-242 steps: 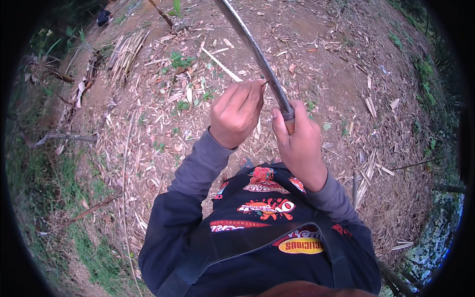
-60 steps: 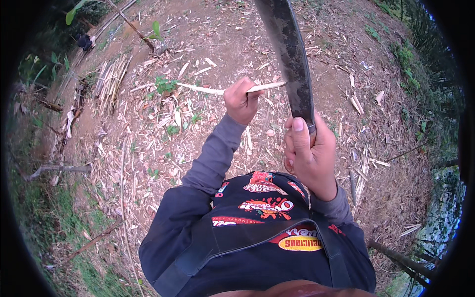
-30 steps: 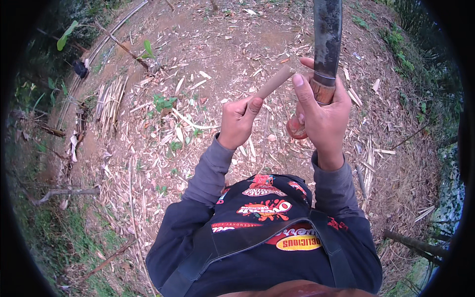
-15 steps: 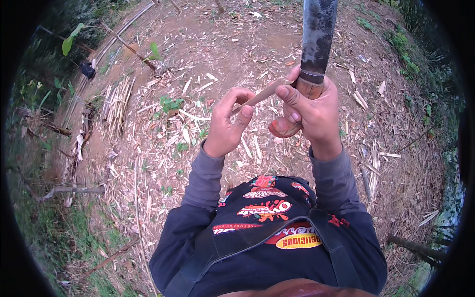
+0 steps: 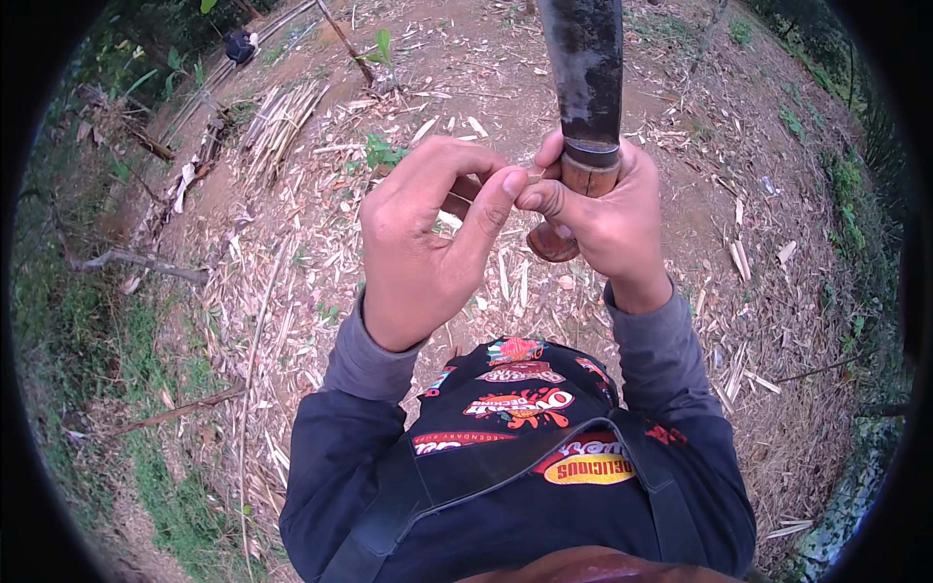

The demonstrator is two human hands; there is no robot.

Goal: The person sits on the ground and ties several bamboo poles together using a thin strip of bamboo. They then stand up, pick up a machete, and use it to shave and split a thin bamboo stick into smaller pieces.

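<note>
The right hand (image 5: pixel 614 222) is gripping the wooden handle (image 5: pixel 589 181) of a machete (image 5: pixel 591 73). The left hand (image 5: pixel 425 248) is pinching a thin strip (image 5: pixel 454 204) beside the right thumb.

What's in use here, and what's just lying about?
In use:
Machete, handle in the right hand
Thin strip, partly hidden, in the left hand

Seemingly just lying about:
Bundle of sticks, upper left
Grey branch, left
Pale chips, scattered

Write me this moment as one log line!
left hand: pinching thin strip, mostly hidden | right hand: gripping machete by wooden handle, close to left hand | ground: pale shavings, stick pile
</note>
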